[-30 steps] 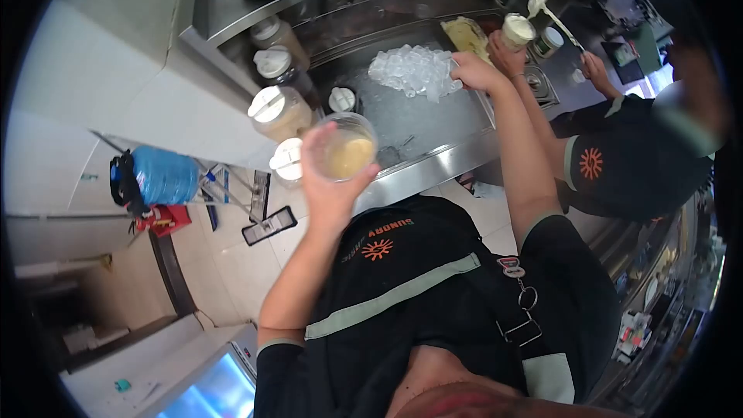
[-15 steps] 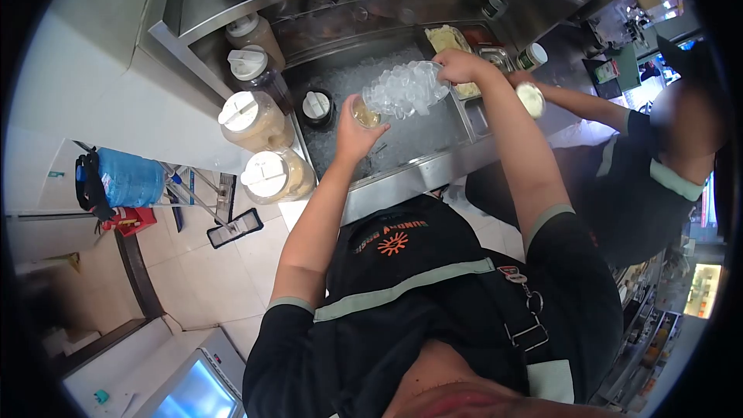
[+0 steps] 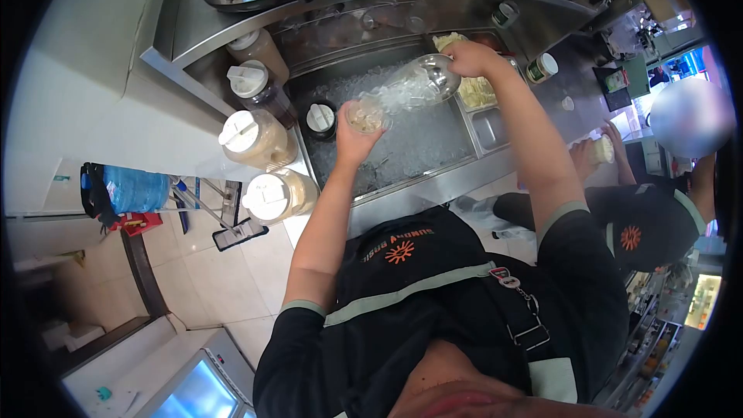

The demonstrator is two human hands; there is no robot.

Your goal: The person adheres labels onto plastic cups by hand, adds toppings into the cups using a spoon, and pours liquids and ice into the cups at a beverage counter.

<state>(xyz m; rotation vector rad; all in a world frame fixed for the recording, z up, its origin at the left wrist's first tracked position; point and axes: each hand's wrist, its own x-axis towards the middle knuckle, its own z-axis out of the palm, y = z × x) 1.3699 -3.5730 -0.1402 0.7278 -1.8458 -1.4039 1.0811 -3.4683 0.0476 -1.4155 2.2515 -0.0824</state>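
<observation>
My left hand [image 3: 355, 144] is wrapped round a clear cup [image 3: 369, 118], held above the ice bin with ice at its mouth. In my right hand [image 3: 472, 60] is a clear ice scoop [image 3: 439, 76], tilted down toward the cup. Ice pieces [image 3: 398, 93] slide from the scoop's lower end into the cup, blurred by motion. Beneath both hands lies the steel bin's loose ice [image 3: 429, 143]. A dark container with a white lid [image 3: 320, 118] stands in the bin, just left of the cup.
Several white-lidded jars [image 3: 267, 197] line the bin's left side. To the right are steel food pans [image 3: 489, 130], one holding pale pieces [image 3: 476, 93], and a small white-lidded jar [image 3: 542, 68]. A co-worker [image 3: 650, 220] stands at my right. A steel shelf [image 3: 371, 4] runs behind the bin.
My right hand has tipped the scoop further, and ice has gone from it into the cup. The cup now holds ice. The co-worker has shifted away to the right.
</observation>
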